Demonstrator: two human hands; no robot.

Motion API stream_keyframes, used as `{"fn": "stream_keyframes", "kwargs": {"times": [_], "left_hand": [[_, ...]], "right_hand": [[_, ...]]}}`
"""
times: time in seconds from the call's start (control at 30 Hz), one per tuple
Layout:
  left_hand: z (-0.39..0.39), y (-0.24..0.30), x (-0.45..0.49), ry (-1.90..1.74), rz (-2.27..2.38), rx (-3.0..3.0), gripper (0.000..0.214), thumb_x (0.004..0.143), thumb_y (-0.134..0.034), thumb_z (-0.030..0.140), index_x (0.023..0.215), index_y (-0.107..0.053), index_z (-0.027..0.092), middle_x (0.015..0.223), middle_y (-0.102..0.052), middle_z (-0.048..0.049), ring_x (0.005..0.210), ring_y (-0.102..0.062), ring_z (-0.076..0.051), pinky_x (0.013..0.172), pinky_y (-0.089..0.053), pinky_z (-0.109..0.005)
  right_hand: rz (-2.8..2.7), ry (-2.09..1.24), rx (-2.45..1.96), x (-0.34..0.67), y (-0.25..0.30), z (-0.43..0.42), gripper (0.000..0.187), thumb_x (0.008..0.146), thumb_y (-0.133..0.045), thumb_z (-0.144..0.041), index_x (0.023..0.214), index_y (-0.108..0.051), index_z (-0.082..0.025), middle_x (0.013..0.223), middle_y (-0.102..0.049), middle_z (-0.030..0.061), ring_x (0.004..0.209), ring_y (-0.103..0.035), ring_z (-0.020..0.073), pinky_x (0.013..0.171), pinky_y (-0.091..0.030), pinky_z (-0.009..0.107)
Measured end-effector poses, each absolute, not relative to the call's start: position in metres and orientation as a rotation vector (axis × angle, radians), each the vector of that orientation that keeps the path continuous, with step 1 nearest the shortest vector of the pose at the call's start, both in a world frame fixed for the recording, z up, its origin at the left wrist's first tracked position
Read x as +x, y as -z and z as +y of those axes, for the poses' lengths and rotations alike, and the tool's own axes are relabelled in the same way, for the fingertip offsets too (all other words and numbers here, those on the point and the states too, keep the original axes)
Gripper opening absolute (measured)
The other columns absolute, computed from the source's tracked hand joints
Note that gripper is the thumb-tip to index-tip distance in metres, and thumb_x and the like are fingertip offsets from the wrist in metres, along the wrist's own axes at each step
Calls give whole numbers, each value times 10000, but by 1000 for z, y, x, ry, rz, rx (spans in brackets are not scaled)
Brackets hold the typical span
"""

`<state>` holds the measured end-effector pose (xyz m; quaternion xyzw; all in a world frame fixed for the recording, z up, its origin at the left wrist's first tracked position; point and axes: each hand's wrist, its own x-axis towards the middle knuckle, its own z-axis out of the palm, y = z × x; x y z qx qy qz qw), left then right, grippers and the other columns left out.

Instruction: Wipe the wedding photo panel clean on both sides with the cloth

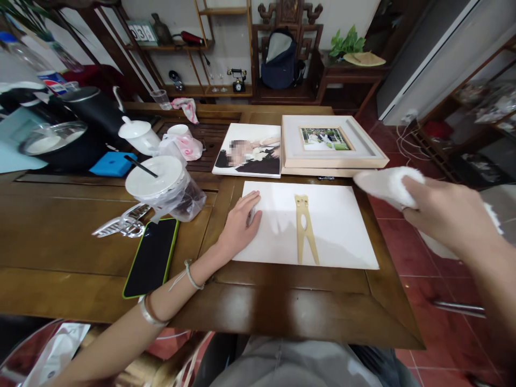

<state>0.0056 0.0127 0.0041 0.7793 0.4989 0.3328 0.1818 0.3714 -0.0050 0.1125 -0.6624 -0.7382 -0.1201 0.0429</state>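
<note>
My left hand (243,223) lies on the left edge of a white rectangular board (266,244), its fingers stretched out. On the board rests a flat, pale yellow cat-shaped piece (300,220) with two long legs and an oval gap between them. Out past the table's right edge, my right hand (439,207) is closed around a white fluffy cloth (397,185), which hangs over the floor side. Part of the cloth is hidden behind the hand. Left of my left arm lies a black-screened phone (152,258) with a green edge.
Behind the board are a photo panel (250,150) and a pale wooden picture frame (334,142). To the left stand a lidded white cup (155,180) in a plastic bag, a silver metal object (124,221), a blue box (110,164), a white teapot (139,134) and a dark pot (66,153).
</note>
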Motion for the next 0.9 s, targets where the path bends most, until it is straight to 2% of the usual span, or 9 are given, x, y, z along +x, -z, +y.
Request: {"fn": "stream_keyframes", "kwargs": {"times": [0.1, 0.2, 0.3, 0.43, 0.5, 0.6, 0.7, 0.8, 0.9], "left_hand": [[12, -5, 6, -942, 1427, 2199, 397, 898, -465, 214, 1274, -527, 101, 1409, -479, -155, 1345, -414, -241, 1135, -329, -445], [12, -5, 6, -917, 1437, 2201, 415, 899, -468, 220, 1287, -518, 80, 1407, -481, -161, 1345, -414, -242, 1140, -322, -432], [12, -5, 6, -896, 1441, 2195, 407, 900, -467, 221, 1275, -530, 73, 1390, -499, -163, 1341, -420, -240, 1139, -324, -425], [13, -4, 6, -887, 1443, 2189, 402, 901, -466, 219, 1275, -531, 87, 1396, -496, -152, 1347, -411, -236, 1142, -317, -434], [14, -3, 6, -894, 1442, 2186, 401, 903, -467, 218, 1278, -530, 92, 1403, -490, -146, 1349, -408, -233, 1142, -319, -433], [14, -1, 6, -924, 1424, 2187, 397, 903, -471, 220, 1274, -533, 93, 1399, -494, -145, 1347, -412, -227, 1137, -331, -417], [14, -1, 6, -933, 1418, 2191, 398, 902, -474, 219, 1273, -533, 87, 1393, -500, -147, 1345, -415, -226, 1136, -334, -409], [13, -1, 6, -924, 1425, 2189, 406, 902, -476, 220, 1278, -528, 75, 1396, -495, -154, 1346, -413, -227, 1137, -333, -402], [13, -2, 6, -917, 1426, 2188, 409, 903, -477, 221, 1280, -526, 72, 1399, -489, -161, 1349, -407, -233, 1139, -328, -403]], "right_hand": [[-2338, 760, -1701, 365, -104, -18, 130, 727, -576, -178, 661, -471, -219, 1077, -644, 164, 968, -596, 261, 657, -424, 361], [-2499, 649, -1301, 351, -89, -21, 221, 810, -486, -115, 609, -470, -205, 1380, -504, 62, 1217, -505, 253, 849, -474, 406], [-2647, 522, -1118, 336, -70, -10, 257, 831, -445, -71, 620, -523, -196, 1378, -511, 55, 1237, -512, 255, 859, -502, 415], [-2725, 376, -1191, 323, -50, 10, 149, 748, -484, -51, 689, -572, -156, 1401, -471, 145, 1291, -454, 330, 887, -500, 479], [-2738, 257, -1277, 319, -47, 17, 86, 689, -513, -72, 707, -556, -144, 1434, -418, 176, 1360, -345, 362, 1005, -411, 572], [-2770, 83, -1323, 317, -49, 22, 130, 656, -495, -84, 763, -536, -146, 1472, -363, 165, 1417, -203, 364, 1103, -226, 663], [-2798, -79, -1309, 315, -56, 14, 191, 657, -459, -67, 810, -535, -152, 1488, -347, 135, 1428, -182, 331, 1118, -241, 637], [-2833, -164, -1282, 311, -65, -13, 150, 657, -466, -73, 766, -525, -158, 1478, -360, 149, 1424, -201, 321, 1132, -270, 597], [-2895, -223, -1267, 309, -75, -54, 209, 589, -460, -38, 739, -512, -175, 1474, -370, 139, 1426, -202, 300, 1157, -284, 547]]}}
